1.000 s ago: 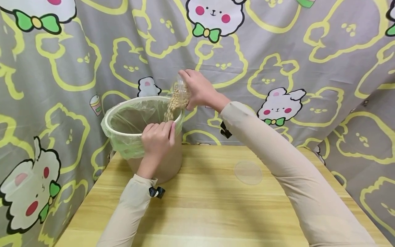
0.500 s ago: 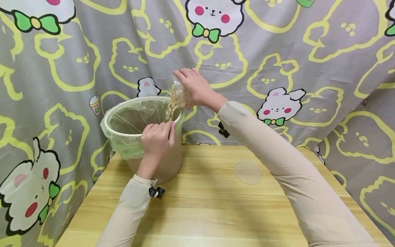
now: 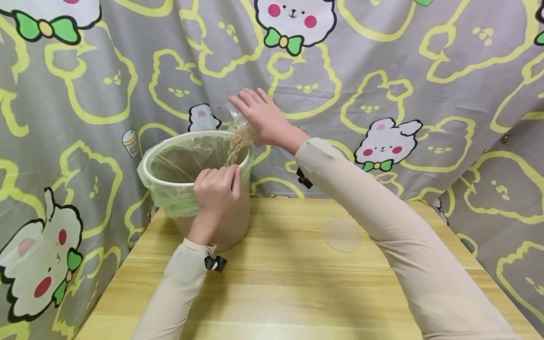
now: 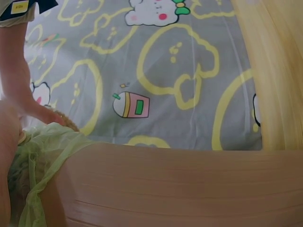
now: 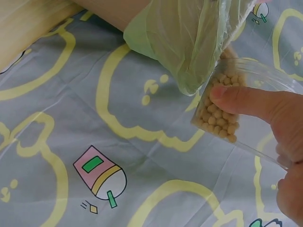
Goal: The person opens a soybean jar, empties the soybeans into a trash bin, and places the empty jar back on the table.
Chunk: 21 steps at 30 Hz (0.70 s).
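My right hand (image 3: 267,119) grips a clear plastic jar (image 3: 233,114) tipped over the right side of a trash bin (image 3: 236,218). Soybeans (image 5: 218,119) fill the jar's lower side in the right wrist view, with the thumb pressed along its wall. From the mouth a stream of them falls into the bin. A thin green bag (image 3: 176,204) lines the bin and folds over its white rim ring (image 3: 156,178). At the near rim my left hand (image 3: 216,190) holds the edge, fingers curled over bag and ring.
A clear round lid (image 3: 341,236) lies flat on the wooden table (image 3: 293,283), right of the bin. Behind and at both sides hangs a grey curtain (image 3: 314,104) with rabbit prints, close to the bin's far side.
My right hand has shifted a little left and up, and the jar is tipped further. Fewer beans show in it. The left hand stays on the rim.
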Motion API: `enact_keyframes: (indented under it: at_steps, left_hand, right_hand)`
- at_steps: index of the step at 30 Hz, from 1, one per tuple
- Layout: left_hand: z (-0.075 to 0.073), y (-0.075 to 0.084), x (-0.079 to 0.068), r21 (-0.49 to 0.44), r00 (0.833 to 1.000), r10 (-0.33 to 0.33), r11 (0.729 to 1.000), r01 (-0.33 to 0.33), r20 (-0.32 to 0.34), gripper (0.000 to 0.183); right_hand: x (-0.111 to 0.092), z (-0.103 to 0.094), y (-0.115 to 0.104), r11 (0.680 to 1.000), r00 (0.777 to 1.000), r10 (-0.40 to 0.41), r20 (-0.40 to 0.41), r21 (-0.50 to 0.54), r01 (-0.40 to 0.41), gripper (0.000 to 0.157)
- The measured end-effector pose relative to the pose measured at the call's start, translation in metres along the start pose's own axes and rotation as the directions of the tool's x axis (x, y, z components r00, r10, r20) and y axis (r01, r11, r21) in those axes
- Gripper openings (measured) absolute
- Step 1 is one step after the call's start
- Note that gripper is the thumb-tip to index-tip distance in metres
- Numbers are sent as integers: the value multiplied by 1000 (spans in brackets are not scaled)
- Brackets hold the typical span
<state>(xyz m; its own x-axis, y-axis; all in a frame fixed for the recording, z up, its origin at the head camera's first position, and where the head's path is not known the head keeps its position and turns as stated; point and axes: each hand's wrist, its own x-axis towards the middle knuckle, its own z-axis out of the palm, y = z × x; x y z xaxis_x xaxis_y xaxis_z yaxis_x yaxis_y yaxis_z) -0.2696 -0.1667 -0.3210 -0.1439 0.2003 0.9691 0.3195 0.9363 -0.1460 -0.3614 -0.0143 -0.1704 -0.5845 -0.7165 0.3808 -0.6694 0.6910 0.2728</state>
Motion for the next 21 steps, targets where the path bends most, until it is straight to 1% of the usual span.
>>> enact_keyframes:
  at_steps: [4,9,15,21]
  left_hand:
    - [1,0,0,-3,1000,-5,1000,5,1,24]
    - [1,1,1,0,1000,0,1000,0,-7,24]
    - [1,1,2,7,1000,1,1000,-1,-18,21]
    - [0,2,2,10,1000,9,1000,-9,-30,20]
  right_hand:
    - [1,0,-3,999,1000,-7,13,-38,8,116]
    - [0,2,-7,995,999,-39,25,-93,42,104]
    - [-2,2,-13,980,994,-108,0,-167,107,92]
    - [-5,1,-18,961,984,-178,-20,-220,169,91]
